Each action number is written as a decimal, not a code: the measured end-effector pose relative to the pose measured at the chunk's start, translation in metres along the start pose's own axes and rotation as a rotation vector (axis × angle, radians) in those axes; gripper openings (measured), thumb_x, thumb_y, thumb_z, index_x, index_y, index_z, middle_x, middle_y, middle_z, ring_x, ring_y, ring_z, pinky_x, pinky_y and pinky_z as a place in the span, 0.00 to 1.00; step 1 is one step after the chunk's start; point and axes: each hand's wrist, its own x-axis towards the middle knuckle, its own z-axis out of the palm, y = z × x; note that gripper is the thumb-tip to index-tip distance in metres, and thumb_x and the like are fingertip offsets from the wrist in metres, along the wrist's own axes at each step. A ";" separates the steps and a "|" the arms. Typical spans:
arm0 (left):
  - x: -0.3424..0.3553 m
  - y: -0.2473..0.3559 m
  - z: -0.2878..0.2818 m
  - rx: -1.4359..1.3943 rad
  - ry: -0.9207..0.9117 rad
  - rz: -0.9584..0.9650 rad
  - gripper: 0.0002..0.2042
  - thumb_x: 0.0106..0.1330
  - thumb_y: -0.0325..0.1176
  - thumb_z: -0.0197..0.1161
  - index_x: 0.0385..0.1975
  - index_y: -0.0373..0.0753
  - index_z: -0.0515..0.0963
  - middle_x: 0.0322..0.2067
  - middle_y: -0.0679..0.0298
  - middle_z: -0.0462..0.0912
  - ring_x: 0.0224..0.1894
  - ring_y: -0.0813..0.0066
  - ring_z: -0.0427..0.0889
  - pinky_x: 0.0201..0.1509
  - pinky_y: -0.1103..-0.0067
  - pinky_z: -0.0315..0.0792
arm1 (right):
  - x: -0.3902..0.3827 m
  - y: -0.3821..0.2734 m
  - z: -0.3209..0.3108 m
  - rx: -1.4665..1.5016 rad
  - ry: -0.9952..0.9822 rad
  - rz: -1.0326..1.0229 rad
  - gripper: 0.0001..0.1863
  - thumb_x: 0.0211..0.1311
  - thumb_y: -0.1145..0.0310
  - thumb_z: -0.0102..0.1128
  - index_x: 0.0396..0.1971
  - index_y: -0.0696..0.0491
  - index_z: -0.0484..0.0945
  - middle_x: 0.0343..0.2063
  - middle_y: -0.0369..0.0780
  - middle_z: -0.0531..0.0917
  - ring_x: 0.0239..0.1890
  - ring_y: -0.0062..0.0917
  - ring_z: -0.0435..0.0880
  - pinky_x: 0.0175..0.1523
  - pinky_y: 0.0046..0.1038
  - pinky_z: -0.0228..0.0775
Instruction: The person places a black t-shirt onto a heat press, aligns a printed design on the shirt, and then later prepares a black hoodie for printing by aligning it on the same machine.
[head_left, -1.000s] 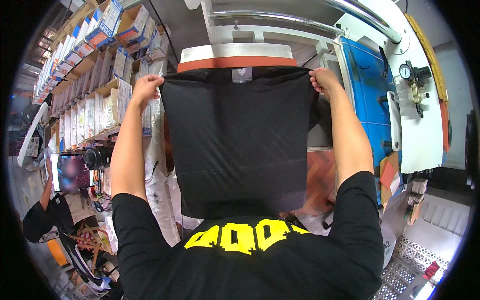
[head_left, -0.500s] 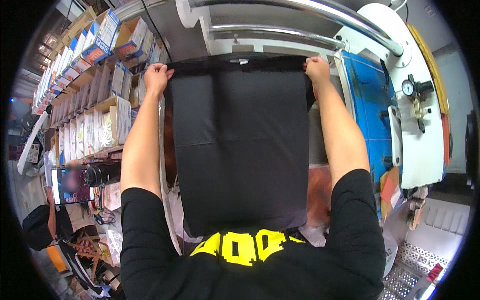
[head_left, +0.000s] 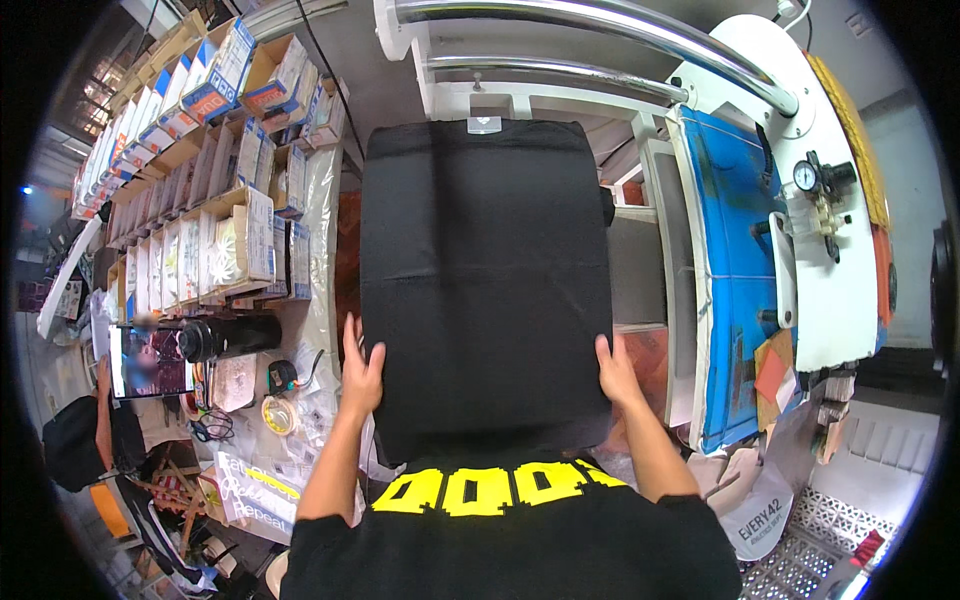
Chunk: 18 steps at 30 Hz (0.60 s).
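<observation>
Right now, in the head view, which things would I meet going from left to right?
Black cylinder, left hand, spread black garment, right hand, blue panel, round gauge.

Grey wall (head_left: 855,62) — reddish floor (head_left: 648,358) below; white latticework (head_left: 826,514).

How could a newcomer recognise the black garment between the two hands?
Find the white frame with chrome bars at the top. Below it, between left hand and right hand, lies the black garment. Its small grey label at the far edge separates it from the worn, yellow-printed black shirt.
</observation>
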 end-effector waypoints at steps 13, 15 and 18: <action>-0.102 -0.095 -0.104 -0.792 -0.347 -0.572 0.17 0.68 0.35 0.68 0.51 0.33 0.78 0.46 0.62 0.87 0.43 0.73 0.86 0.52 0.76 0.78 | -0.084 0.096 -0.039 1.179 -0.081 0.283 0.10 0.70 0.65 0.63 0.41 0.56 0.80 0.41 0.41 0.87 0.43 0.30 0.86 0.52 0.36 0.79; -0.113 -0.106 -0.104 -0.855 -0.333 -0.587 0.15 0.68 0.34 0.68 0.50 0.34 0.78 0.46 0.61 0.87 0.43 0.73 0.86 0.51 0.76 0.78 | -0.088 0.100 -0.041 1.219 -0.095 0.287 0.10 0.69 0.65 0.64 0.40 0.56 0.80 0.41 0.41 0.87 0.44 0.29 0.86 0.52 0.35 0.79; -0.124 -0.106 -0.090 -0.949 -0.269 -0.618 0.14 0.68 0.33 0.67 0.49 0.35 0.78 0.45 0.61 0.87 0.41 0.73 0.87 0.48 0.76 0.80 | -0.088 0.133 -0.043 1.120 -0.163 0.301 0.14 0.70 0.62 0.63 0.47 0.56 0.80 0.44 0.42 0.87 0.45 0.30 0.87 0.54 0.34 0.79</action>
